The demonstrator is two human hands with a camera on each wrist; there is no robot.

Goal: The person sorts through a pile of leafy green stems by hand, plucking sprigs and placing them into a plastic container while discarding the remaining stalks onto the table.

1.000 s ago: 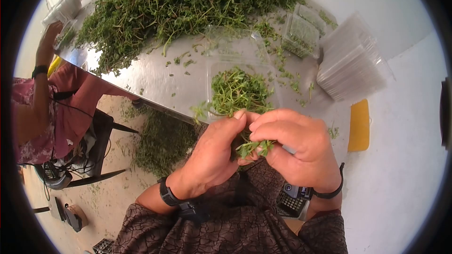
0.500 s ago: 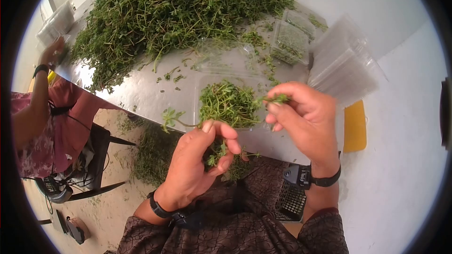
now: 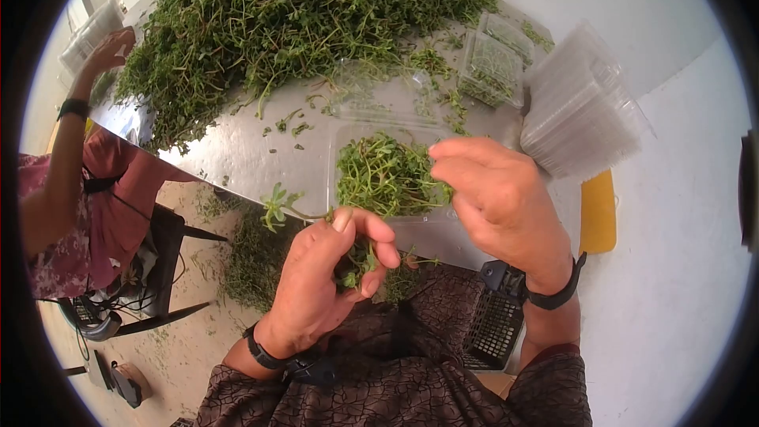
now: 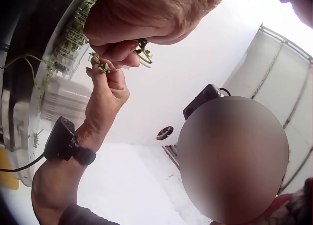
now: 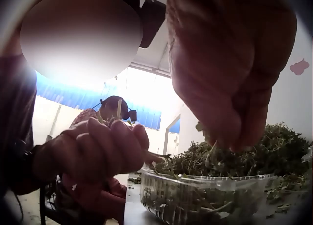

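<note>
In the head view an open clear container point(image 3: 333, 160) holds green sprigs point(image 3: 383, 174) at the metal table's near edge. Just below its left corner, my left hand point(image 3: 320, 277) grips a small bunch of sprigs, one leafy stem point(image 3: 277, 207) sticking out to the left. My right hand point(image 3: 506, 205) is over the container's right side, thumb and fingertips together; the right wrist view shows a bit of green point(image 5: 208, 132) pinched at the fingertips of this hand point(image 5: 225, 68).
A large heap of greens point(image 3: 308, 16) covers the back of the table point(image 3: 229, 146). At the right stand a filled container point(image 3: 490, 71) and a stack of empty ones point(image 3: 581, 111). Another person's arm point(image 3: 67, 150) reaches in at the left. A black crate point(image 3: 492, 332) is below.
The hands have moved apart from where they met. My right hand carried a sprig up to the container and turned palm down over it. My left hand shifted left, still gripping its bunch.
</note>
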